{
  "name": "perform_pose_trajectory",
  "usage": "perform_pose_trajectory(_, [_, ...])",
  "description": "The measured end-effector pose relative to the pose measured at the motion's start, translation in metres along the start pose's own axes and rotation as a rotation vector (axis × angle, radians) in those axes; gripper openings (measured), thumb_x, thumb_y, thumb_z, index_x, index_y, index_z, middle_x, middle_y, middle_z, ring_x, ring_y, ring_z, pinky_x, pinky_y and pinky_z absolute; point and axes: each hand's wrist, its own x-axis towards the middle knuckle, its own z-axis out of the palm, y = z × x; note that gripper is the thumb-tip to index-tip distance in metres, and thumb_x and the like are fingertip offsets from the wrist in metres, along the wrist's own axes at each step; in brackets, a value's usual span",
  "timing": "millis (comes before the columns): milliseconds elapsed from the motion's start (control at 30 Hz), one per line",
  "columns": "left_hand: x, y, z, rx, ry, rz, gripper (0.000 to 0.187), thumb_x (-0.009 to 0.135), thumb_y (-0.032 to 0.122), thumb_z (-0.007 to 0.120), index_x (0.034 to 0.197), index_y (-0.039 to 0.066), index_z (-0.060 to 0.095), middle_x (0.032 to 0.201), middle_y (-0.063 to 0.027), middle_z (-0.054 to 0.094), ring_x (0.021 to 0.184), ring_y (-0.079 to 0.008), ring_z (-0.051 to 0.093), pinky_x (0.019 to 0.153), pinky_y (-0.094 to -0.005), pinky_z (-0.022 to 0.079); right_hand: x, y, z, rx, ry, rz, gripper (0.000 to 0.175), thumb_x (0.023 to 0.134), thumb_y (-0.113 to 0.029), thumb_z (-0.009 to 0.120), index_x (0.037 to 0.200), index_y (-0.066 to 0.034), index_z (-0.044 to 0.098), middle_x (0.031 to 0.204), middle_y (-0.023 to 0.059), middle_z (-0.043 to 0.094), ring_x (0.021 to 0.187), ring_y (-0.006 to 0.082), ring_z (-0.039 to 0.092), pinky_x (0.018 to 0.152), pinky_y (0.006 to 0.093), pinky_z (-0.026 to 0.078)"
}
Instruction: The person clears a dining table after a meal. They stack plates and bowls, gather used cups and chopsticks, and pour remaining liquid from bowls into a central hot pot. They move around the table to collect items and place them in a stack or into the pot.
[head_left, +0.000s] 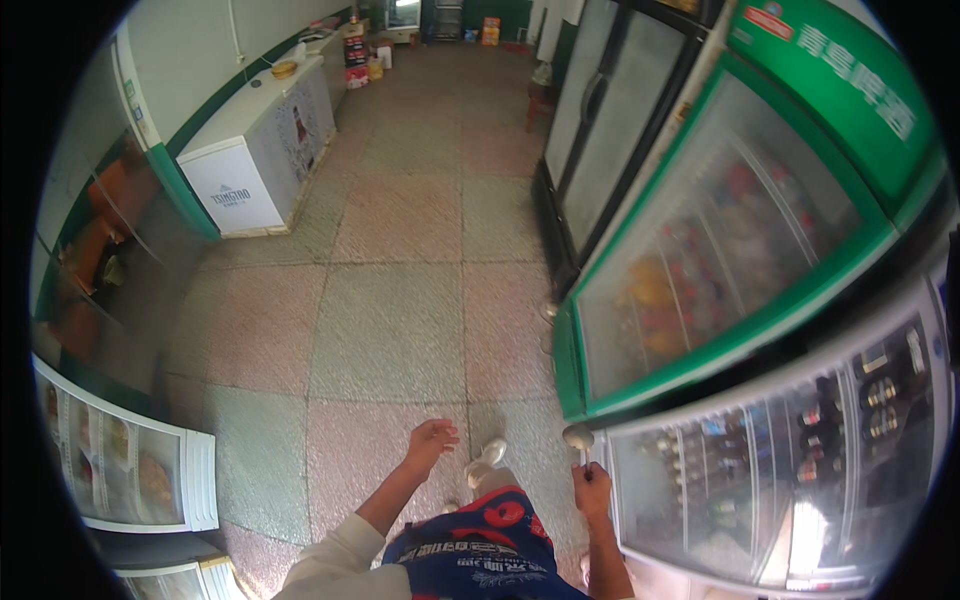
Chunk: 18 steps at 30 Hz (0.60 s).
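My right hand (592, 486) is closed around the dark handle of a metal ladle (578, 438), whose rounded bowl points away from me, close to the edge of a glass-door fridge. Nothing is in my left hand (433, 444), which hangs over the tiled floor with its fingers loosely curled and apart. Below both hands is a blue and red printed apron (480, 544) on my body, with a light shoe (487, 459) showing ahead of it.
On the right stand a green-framed display fridge (566, 360), a black double-door fridge (555, 217) and a bottle fridge (619, 480). A white chest freezer (234, 191) lines the left wall. Nearer left is a small glass-door cabinet (200, 480). Boxes (356, 60) and a red stool (536, 105) stand farther off.
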Motion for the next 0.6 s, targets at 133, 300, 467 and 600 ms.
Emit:
perform_pose_trajectory(133, [0.113,0.027,-0.064,0.024,0.081,0.08,0.033,0.099,0.009,0.065,0.13,-0.002,0.061,0.115,-0.0151,0.072,0.097,-0.0259,0.075,0.082,-0.0367,0.059,0.127,-0.044,0.067,0.076,-0.031,-0.068,0.041,0.092,-0.027,0.076,0.071,0.0032,0.058,0.058,0.0106,0.054,0.056,0.0153,0.046,0.054,0.0411,0.04])
perform_pose_trajectory(300, [0.228,0.05,-0.187,0.806,0.404,-0.337,0.028,0.089,0.019,0.078,0.113,0.005,0.075,0.113,-0.0159,0.076,0.101,-0.0332,0.074,0.084,-0.0474,0.057,0.297,-0.141,0.138,0.041,-0.086,-0.141,0.036,0.089,-0.028,0.079,0.076,0.0028,0.065,0.062,0.013,0.06,0.058,0.0178,0.055,0.057,0.0398,0.045])
perform_pose_trajectory(467, [0.226,0.075,-0.254,0.946,0.361,-0.661,0.03,0.096,0.031,0.065,0.116,0.01,0.073,0.115,-0.0134,0.075,0.102,-0.0346,0.074,0.084,-0.0567,0.055,0.46,-0.258,0.191,0.127,-0.166,-0.218,0.03,0.088,-0.023,0.078,0.08,0.0035,0.067,0.066,0.0154,0.063,0.058,0.0275,0.06,0.059,0.0425,0.048])
perform_pose_trajectory(600, [0.288,0.097,-0.252,0.476,0.602,-0.755,0.026,0.095,0.028,0.065,0.112,0.011,0.075,0.11,-0.0125,0.076,0.099,-0.0337,0.074,0.081,-0.0551,0.055,0.597,-0.322,0.246,0.039,-0.17,-0.372,0.026,0.087,-0.021,0.077,0.083,0.0034,0.07,0.068,0.0182,0.065,0.061,0.0299,0.064,0.06,0.0436,0.049])
